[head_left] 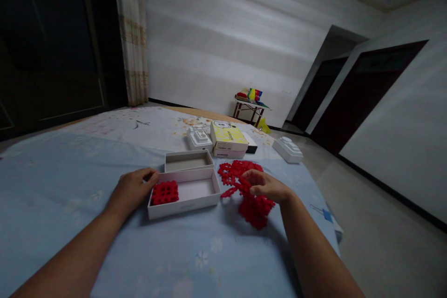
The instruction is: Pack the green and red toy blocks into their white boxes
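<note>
I want the white box (186, 206) steady first: it sits between the two hands, and the left hand (138, 186) is curled at its left end, though from this end of the link I cannot tell whether it grips or merely rests. Light pressure should do; the walls look like card and could bow. The right hand (268, 187), just beyond the box's right end, has thumb and fingers closed on a red lattice piece (244, 187), perhaps more than one. I would lift by an edge and shake gently, because the openwork looks ready to snag on its neighbours.

As for looks, the loose red pile (234, 171) spreads around the right hand, bright, scalloped and pierced with holes, its shapes lying at odd angles. Just right of the left hand, inside the box, the red block (165, 192) is neat and squarish, its holes in rows. The held piece shows nearly edge-on, thin, too blurred for me to count holes.
</note>
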### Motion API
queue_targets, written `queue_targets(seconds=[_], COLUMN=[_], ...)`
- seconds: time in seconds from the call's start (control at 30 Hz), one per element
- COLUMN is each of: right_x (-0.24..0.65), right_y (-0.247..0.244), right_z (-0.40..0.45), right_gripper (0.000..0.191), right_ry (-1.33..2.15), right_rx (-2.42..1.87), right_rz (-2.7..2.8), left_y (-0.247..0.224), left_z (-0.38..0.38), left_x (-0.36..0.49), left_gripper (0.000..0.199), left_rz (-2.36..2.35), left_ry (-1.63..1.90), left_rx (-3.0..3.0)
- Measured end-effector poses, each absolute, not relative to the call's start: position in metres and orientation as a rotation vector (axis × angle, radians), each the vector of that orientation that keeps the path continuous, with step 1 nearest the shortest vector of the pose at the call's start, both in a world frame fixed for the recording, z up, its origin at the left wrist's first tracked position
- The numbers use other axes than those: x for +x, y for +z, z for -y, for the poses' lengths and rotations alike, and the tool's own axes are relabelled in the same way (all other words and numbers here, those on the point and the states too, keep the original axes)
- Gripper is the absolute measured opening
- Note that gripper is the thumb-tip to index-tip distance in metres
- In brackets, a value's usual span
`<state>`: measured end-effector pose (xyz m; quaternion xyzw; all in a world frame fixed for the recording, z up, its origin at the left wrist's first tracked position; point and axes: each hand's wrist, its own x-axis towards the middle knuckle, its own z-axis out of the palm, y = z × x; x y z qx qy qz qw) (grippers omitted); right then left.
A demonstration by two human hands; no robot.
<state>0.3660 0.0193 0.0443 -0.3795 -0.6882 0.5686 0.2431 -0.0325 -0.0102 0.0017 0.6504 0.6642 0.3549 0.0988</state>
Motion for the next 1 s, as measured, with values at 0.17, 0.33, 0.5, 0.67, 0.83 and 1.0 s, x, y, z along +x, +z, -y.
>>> queue_targets(seconds=[0.17,0.33,0.5,0.67,0.83,1.0], right_x=[0.345,0.292,0.236,0.211,0.209,0.213], right_y=[0.05,0.063,0.071,0.07,0.065,0.065], right_z=[-0.017,-0.011,-0.013,-0.032,-0.048,-0.046], right_gripper=[0.049,0.053,0.062,0.072,0.086,0.067], right_ry=[1.317,0.856,0.654,0.605,0.882,1.004], right_rx=[-0.917,-0.908,-0.992,-1.159,-1.164,-1.183], right_rz=[1.904,2.23,2.595,2.824,2.87,2.718], left_y=[0.003,0.003,0.003,0.004,0.004,0.003], left_z=[0.011,0.012,0.013,0.014,0.014,0.014], left_x=[-0.031,-0.03,-0.029,-0.028,-0.027,-0.027], left_gripper=[0.038,0.037,0.036,0.036,0.037,0.037], left_rz=[-1.977,-1.951,-1.957,-1.95,-1.942,-1.939], left_ry=[1.039,1.069,1.093,1.093,1.086,1.086], left_rx=[1.923,1.923,1.926,1.933,1.933,1.93])
